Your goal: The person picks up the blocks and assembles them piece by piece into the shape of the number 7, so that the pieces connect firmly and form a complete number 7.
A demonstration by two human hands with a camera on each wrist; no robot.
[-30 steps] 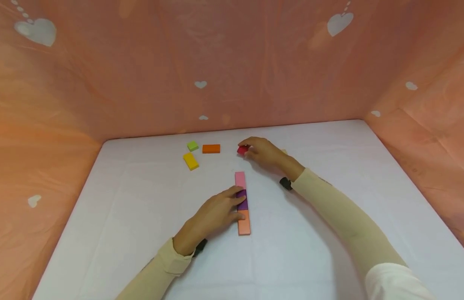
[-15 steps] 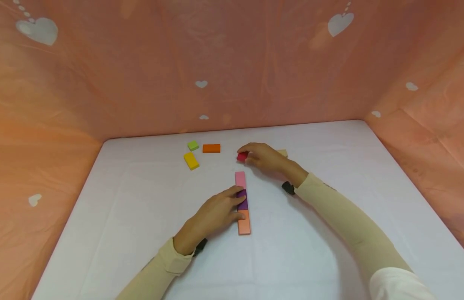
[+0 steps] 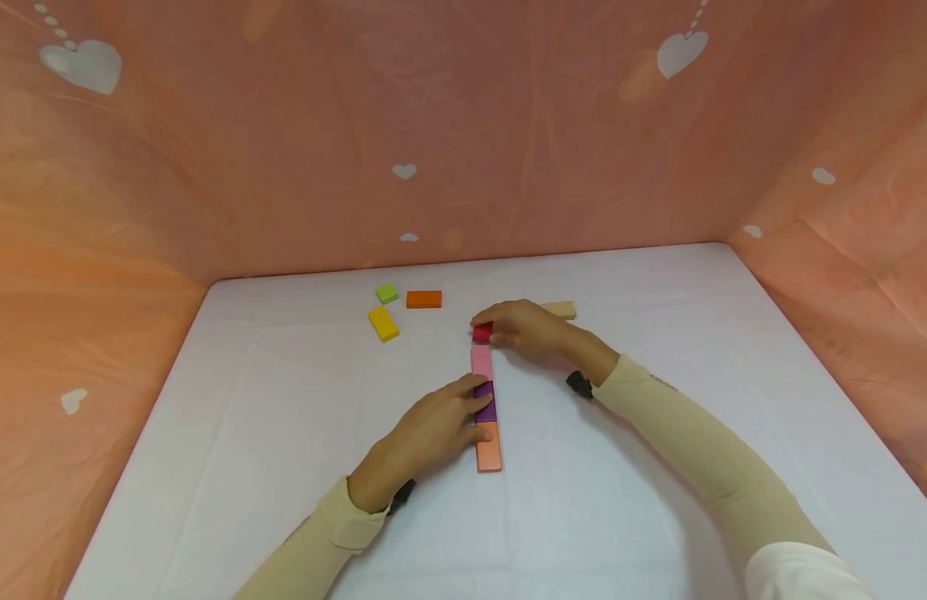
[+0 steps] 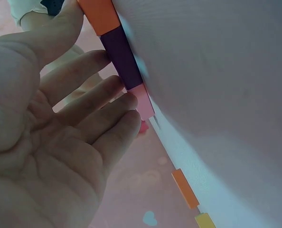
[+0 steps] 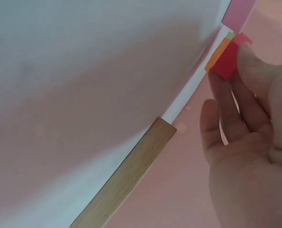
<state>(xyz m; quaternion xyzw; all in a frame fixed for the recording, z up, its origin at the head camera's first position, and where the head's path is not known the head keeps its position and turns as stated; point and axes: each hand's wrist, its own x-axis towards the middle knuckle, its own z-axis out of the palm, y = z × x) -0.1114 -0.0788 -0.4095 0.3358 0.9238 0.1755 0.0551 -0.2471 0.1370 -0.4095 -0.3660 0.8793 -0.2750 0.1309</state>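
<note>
A straight row of blocks lies on the white table: a pink block [image 3: 481, 361] at the far end, a purple block [image 3: 488, 410] in the middle, a light orange block [image 3: 488, 457] nearest me. My left hand [image 3: 433, 421] rests along the row's left side, fingers extended onto the purple block and thumb at the light orange one. In the left wrist view its fingertips meet the blocks' side. My right hand [image 3: 534, 327] pinches a red block [image 5: 226, 59] between thumb and fingers, just beyond the pink block's far end.
Toward the back left lie a lime green block [image 3: 387, 292], an orange block [image 3: 423, 299] and a yellow block [image 3: 384, 324]. A plain wooden block [image 5: 126, 175] lies behind my right hand. Peach cloth [image 3: 463, 125] with hearts encloses the table's back and sides.
My right hand has brought the red block nearer to me, down to the far end of the row, uncovering more of the wooden block. The left hand has stayed in place.
</note>
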